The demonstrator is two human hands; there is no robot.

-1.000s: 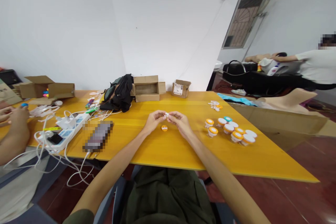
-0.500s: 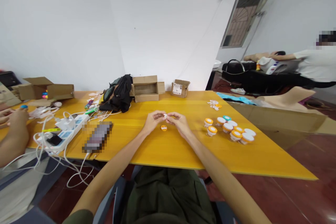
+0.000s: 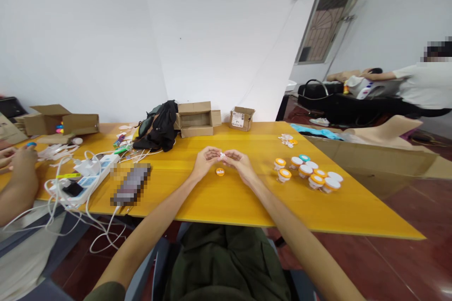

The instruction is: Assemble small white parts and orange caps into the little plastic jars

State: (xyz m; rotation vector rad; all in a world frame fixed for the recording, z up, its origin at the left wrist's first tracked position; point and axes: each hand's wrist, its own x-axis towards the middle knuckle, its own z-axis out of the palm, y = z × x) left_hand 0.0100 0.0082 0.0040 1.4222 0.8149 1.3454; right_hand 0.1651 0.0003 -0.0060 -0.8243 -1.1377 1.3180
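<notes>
My left hand [image 3: 205,162] and my right hand [image 3: 241,163] meet above the middle of the table, fingertips pinched on a small white piece [image 3: 222,154]. Its exact kind is too small to make out, and the fingers cover part of it. Just below the hands, an orange round cap [image 3: 220,172] with something white in its middle lies on the wooden table [image 3: 226,202]. To the right of my right hand stands a group of small clear containers with orange, white and teal lids [image 3: 305,169].
Small white and orange pieces [image 3: 287,140] lie at the far right. Cardboard boxes [image 3: 196,120] and a black bag [image 3: 158,127] stand along the wall. On the left are a phone [image 3: 132,184], a power strip [image 3: 95,181] with tangled cables, and another person's hand [image 3: 24,157].
Both hands stay in the same place with the white piece between them; its visible shape has turned slightly. The view has shifted a little.
</notes>
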